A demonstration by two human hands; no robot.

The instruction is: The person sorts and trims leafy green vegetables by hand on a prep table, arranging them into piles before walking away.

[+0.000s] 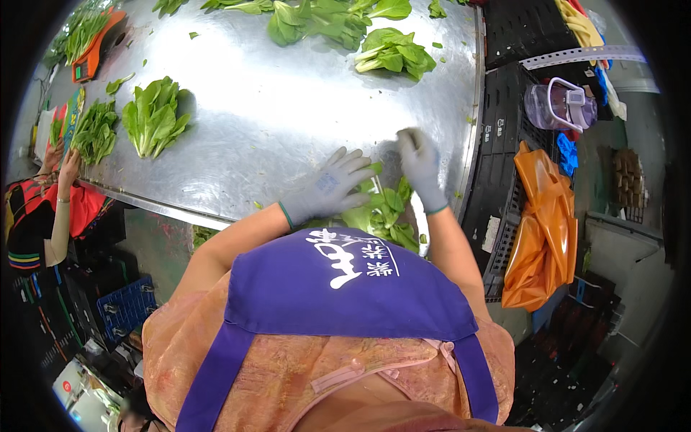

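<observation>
Both hands wear grey knitted gloves with green cuffs. My left hand point(339, 181) is spread flat, palm down, at the edge of a pile of leafy greens point(386, 208) close to the purple apron point(345, 291). Whether its palm presses on leaves or metal is hidden. On the other side of the pile, my right hand point(419, 162) is raised a little, blurred, its fingers curled together. I cannot tell whether anything sits inside them. Beneath lies a shiny metal table point(243, 135). The apron covers part of the pile.
Leafy bunches lie at left point(155, 119) and far right point(397, 53), with more greens point(324, 21) along the back. An orange scale point(94, 48) carries greens. A co-worker's hands point(67, 164) hold greens at left. Black crates point(488, 162), a bottle point(559, 105) and an orange plastic bag point(542, 232) line the right.
</observation>
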